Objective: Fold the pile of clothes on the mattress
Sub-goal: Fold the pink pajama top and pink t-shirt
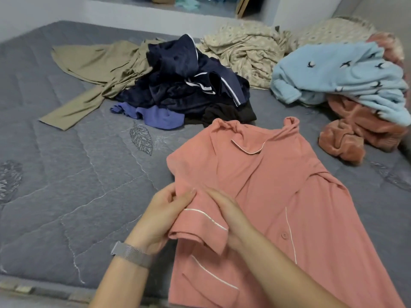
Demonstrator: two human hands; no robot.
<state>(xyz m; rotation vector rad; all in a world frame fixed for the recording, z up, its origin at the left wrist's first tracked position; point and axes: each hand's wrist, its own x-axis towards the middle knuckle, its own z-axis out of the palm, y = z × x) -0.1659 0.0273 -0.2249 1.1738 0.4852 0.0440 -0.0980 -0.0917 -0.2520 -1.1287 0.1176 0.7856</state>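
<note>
Pink shirt: collar away from me. My left hand and right hand pinch its left sleeve.

Mesh watch band; perhaps shelved fabrics beyond.

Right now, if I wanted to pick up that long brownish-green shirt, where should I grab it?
Probably by the sleeve of the olive long-sleeved top, coming from the left side of the mattress. That sleeve lies flat and stretched out towards the near left, free of everything else, while the top's right part is tucked under the navy clothes pile, so pulling there would likely drag the pile.
</note>
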